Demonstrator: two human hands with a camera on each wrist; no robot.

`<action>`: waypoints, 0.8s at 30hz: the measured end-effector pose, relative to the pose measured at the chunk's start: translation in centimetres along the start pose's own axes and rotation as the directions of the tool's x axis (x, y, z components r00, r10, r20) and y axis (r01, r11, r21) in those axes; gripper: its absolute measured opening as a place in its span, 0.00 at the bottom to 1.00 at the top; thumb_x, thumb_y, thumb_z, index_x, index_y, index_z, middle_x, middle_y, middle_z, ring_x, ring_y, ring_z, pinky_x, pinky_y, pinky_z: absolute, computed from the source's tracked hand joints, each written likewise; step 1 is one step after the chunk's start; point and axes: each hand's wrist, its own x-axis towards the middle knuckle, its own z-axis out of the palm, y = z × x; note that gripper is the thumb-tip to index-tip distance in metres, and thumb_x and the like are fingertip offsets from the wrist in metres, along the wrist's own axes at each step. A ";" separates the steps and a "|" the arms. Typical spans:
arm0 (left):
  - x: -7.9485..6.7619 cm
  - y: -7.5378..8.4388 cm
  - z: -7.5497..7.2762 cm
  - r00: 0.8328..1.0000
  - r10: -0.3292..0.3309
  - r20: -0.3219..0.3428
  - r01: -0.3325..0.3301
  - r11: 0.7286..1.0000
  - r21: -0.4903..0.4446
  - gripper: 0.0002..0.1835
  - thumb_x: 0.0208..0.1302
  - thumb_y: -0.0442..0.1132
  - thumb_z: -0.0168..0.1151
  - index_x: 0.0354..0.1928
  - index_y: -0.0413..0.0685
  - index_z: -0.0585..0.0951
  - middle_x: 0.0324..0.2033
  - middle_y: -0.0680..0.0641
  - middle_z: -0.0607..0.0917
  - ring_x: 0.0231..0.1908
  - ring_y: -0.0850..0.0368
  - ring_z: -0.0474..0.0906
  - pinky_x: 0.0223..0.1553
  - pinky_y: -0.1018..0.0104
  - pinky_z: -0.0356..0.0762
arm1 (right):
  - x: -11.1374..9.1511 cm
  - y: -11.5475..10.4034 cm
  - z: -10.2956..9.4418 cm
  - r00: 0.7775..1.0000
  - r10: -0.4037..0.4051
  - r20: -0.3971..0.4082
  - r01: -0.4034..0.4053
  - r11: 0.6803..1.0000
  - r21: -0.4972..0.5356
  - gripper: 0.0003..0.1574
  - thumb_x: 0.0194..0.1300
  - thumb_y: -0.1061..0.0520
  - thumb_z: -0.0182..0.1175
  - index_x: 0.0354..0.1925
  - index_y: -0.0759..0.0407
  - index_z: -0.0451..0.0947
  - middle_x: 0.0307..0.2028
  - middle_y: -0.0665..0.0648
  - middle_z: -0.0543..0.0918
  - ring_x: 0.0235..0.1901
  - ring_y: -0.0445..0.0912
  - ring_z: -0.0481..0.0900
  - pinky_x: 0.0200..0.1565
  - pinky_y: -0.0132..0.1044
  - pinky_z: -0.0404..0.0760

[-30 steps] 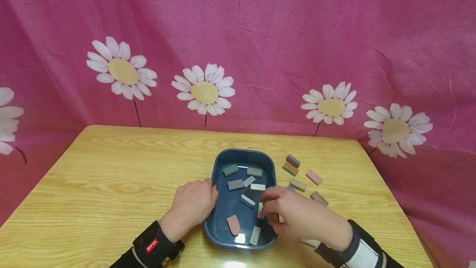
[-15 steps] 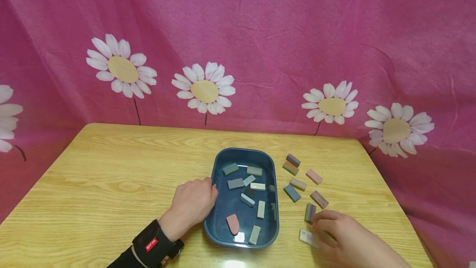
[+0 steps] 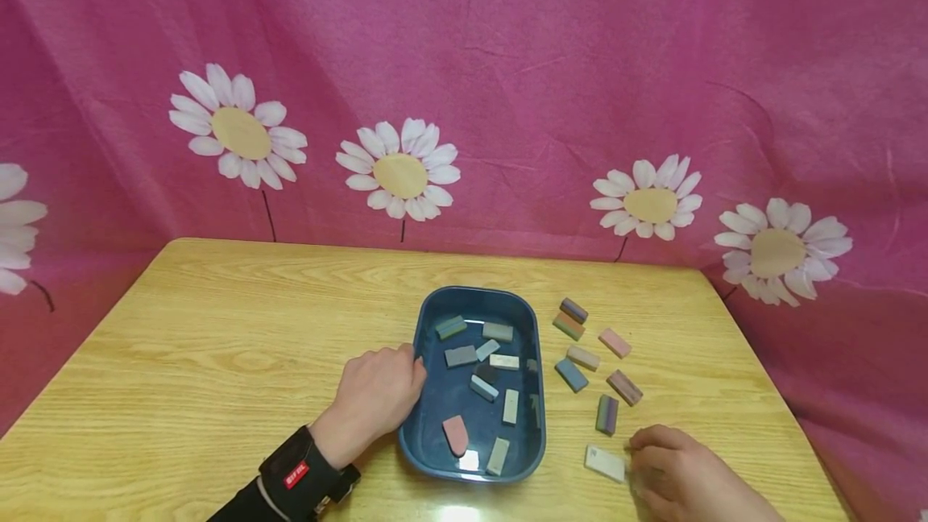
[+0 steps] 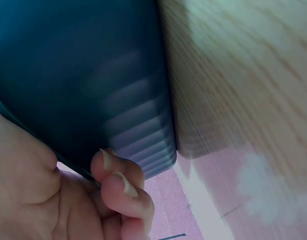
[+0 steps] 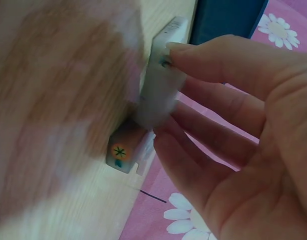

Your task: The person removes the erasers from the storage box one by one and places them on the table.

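Note:
My left hand (image 3: pixel 380 389) grips the left rim of a dark blue plastic tray (image 3: pixel 535 425). In the left wrist view its curled fingers (image 4: pixel 126 192) lie against the tray's ribbed wall. Several small eraser-like blocks lie inside, among them a pink block (image 3: pixel 456 435) with one rounded end. Right of the tray, a white block (image 3: pixel 605 464) lies flat on the table. My right hand (image 3: pixel 677 474) is beside its right end, fingers loosely bent. In the right wrist view, the thumb (image 5: pixel 208 60) overlaps that block's edge; whether it touches cannot be told.
Beyond the right hand, several more blocks are scattered on the wooden table (image 3: pixel 254 329), including a green-purple block (image 3: pixel 606 414), a blue block (image 3: pixel 571 374) and a pink block (image 3: pixel 615 342). A pink cloth (image 3: pixel 507 87) with printed daisies hangs behind the table.
My right hand has left the tray, moved right to the white block, then shifted slightly further right, uncovering more of it. A white block in the tray is uncovered. The left hand stays put.

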 end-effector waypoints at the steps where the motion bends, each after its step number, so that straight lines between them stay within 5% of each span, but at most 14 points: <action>1: 0.0 0.0 0.0 1.000 -0.001 0.001 0.001 1.000 -0.002 0.16 0.69 0.47 0.50 0.32 0.43 0.78 0.14 0.51 0.68 0.15 0.57 0.66 0.17 0.64 0.59 | 0.0 -0.1 0.0 1.000 0.005 -0.008 -0.005 1.000 -0.002 0.05 0.59 0.48 0.66 0.37 0.42 0.82 0.44 0.46 0.80 0.40 0.33 0.75 0.38 0.38 0.82; 8: 0.0 0.0 -0.1 1.000 -0.008 0.011 0.008 1.000 -0.009 0.16 0.69 0.47 0.50 0.30 0.43 0.78 0.14 0.51 0.69 0.15 0.57 0.66 0.17 0.64 0.60 | 0.4 -0.5 0.0 0.991 -0.045 -0.125 0.039 0.998 -0.044 0.07 0.57 0.52 0.68 0.37 0.42 0.83 0.41 0.42 0.80 0.39 0.34 0.76 0.38 0.38 0.82; 14: 0.0 -0.2 -0.2 1.000 -0.013 0.010 0.013 1.000 0.001 0.16 0.70 0.47 0.50 0.32 0.43 0.78 0.14 0.50 0.69 0.15 0.56 0.66 0.17 0.64 0.60 | 3.1 -3.6 -1.3 0.980 0.146 -0.135 -0.152 0.988 -0.039 0.05 0.60 0.49 0.66 0.34 0.36 0.79 0.33 0.33 0.74 0.35 0.30 0.72 0.38 0.35 0.79; 24: -0.1 0.0 -0.2 1.000 -0.001 0.014 0.001 1.000 -0.004 0.16 0.70 0.47 0.50 0.33 0.42 0.79 0.15 0.50 0.70 0.16 0.56 0.67 0.18 0.63 0.62 | 8.8 -5.5 -0.9 0.937 0.258 -0.235 -0.241 0.965 0.098 0.10 0.65 0.51 0.61 0.45 0.49 0.82 0.26 0.39 0.79 0.25 0.33 0.71 0.32 0.33 0.78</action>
